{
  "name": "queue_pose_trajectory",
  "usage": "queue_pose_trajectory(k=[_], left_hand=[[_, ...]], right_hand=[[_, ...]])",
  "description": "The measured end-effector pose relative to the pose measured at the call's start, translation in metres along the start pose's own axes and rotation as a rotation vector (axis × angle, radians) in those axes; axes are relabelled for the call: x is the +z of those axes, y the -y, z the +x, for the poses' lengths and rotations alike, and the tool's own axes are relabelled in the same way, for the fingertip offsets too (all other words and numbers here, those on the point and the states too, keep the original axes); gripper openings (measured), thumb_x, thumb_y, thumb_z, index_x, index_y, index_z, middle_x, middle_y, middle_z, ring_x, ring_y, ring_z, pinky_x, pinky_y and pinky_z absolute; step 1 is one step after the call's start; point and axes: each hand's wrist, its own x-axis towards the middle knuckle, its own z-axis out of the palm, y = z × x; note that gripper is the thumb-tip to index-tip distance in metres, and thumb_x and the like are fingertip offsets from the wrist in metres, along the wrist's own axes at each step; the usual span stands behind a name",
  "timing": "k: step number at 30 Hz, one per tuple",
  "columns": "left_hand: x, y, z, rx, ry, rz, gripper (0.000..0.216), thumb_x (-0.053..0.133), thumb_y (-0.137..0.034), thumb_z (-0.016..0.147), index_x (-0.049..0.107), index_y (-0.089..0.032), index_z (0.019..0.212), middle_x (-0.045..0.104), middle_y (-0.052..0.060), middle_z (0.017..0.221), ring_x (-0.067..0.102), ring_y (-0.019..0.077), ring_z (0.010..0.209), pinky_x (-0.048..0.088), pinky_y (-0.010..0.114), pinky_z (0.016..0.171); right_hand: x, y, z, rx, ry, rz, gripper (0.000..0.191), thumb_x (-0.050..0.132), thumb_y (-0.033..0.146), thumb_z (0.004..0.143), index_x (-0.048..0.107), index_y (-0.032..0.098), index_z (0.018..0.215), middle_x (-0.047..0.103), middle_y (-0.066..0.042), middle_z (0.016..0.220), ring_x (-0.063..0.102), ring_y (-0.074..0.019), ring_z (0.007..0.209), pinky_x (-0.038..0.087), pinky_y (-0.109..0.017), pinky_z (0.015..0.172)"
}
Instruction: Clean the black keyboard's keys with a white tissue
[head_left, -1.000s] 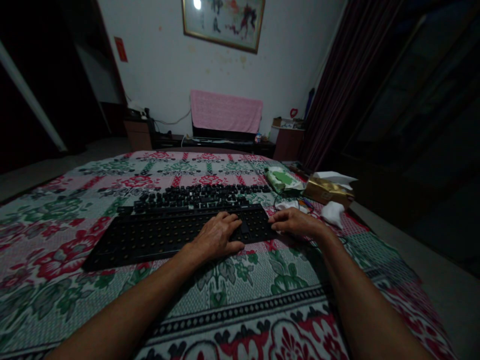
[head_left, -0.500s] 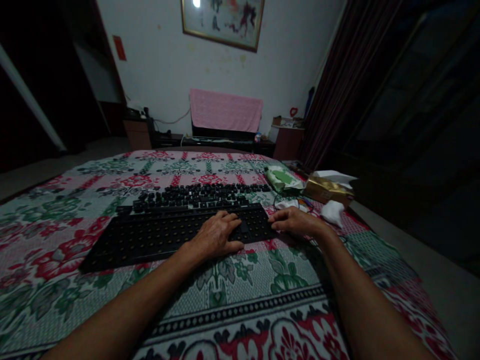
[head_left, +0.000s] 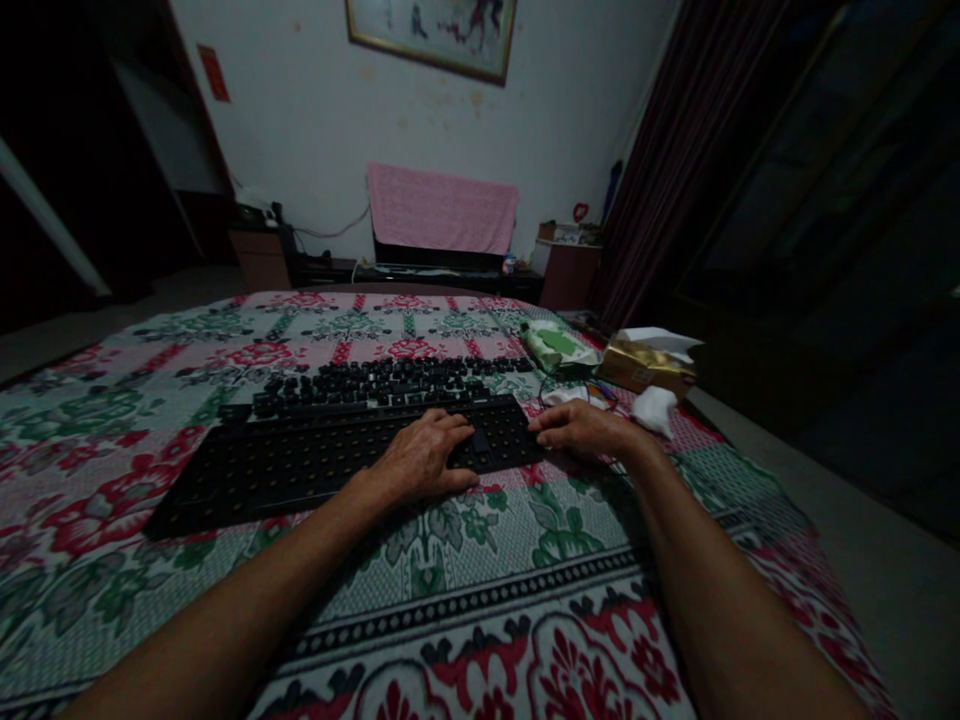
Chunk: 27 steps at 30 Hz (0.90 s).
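A black keyboard base (head_left: 300,465) with its keys removed lies on a flowered bedspread (head_left: 465,570). Several loose black keycaps (head_left: 390,380) are laid in rows just behind it. My left hand (head_left: 424,458) rests palm down on the right part of the base, fingers lying flat and slightly apart, holding nothing. My right hand (head_left: 581,428) lies at the base's right end, fingertips touching its edge, fingers stretched and close together, with nothing visible in them.
A green and white packet (head_left: 559,350), a gold tissue box (head_left: 649,365), crumpled white tissues (head_left: 652,408) and a thin cable sit at the right of the bed. A low cabinet with a pink cloth (head_left: 441,208) stands against the far wall. Dark curtains hang at right.
Both hands stay in place on the keyboard base. The view has tilted down a little, so everything sits slightly higher and to the left in the frame.
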Motion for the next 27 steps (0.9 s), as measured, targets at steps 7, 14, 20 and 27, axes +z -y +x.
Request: queue_pose_trajectory(k=[7, 14, 20, 27], left_hand=[[-0.0036, -0.0007, -0.0011, -0.006, 0.021, -0.008, 0.062, 0.051, -0.057, 0.075, 0.045, -0.023, 0.127, 0.045, 0.004, 0.135, 0.036, 0.0251, 0.121, 0.039, 0.035, 0.094], [-0.0021, 0.0006, -0.0013, 0.010, 0.022, 0.001, 0.063, 0.049, -0.057, 0.076, 0.044, -0.021, 0.127, 0.045, 0.004, 0.135, 0.035, 0.0246, 0.122, 0.038, 0.034, 0.094], [-0.0034, 0.0007, -0.0011, 0.018, 0.013, -0.006, 0.062, 0.049, -0.057, 0.076, 0.045, -0.021, 0.127, 0.045, 0.004, 0.134, 0.036, 0.0241, 0.121, 0.038, 0.034, 0.094], [-0.0057, -0.0002, -0.0008, 0.011, 0.026, -0.018, 0.061, 0.049, -0.057, 0.076, 0.046, -0.022, 0.126, 0.046, 0.004, 0.134, 0.038, 0.0243, 0.119, 0.039, 0.035, 0.093]], right_hand=[[-0.0006, -0.0037, 0.0022, -0.014, -0.001, 0.011, 0.029, 0.066, 0.028, 0.066, 0.070, 0.019, 0.094, 0.068, -0.001, 0.083, 0.056, -0.0131, 0.071, 0.044, -0.025, 0.069], [-0.0004, -0.0055, 0.0025, -0.013, -0.016, -0.002, 0.027, 0.065, 0.027, 0.066, 0.070, 0.020, 0.092, 0.067, -0.001, 0.080, 0.055, -0.0124, 0.067, 0.043, -0.025, 0.065], [0.0023, -0.0045, 0.0048, -0.021, -0.055, -0.017, 0.026, 0.063, 0.027, 0.070, 0.067, 0.018, 0.094, 0.066, 0.000, 0.080, 0.054, -0.0120, 0.069, 0.042, -0.024, 0.066], [0.0063, -0.0052, 0.0097, -0.043, -0.127, -0.033, 0.022, 0.059, 0.022, 0.073, 0.065, 0.016, 0.094, 0.064, 0.000, 0.080, 0.053, -0.0110, 0.069, 0.043, -0.025, 0.067]])
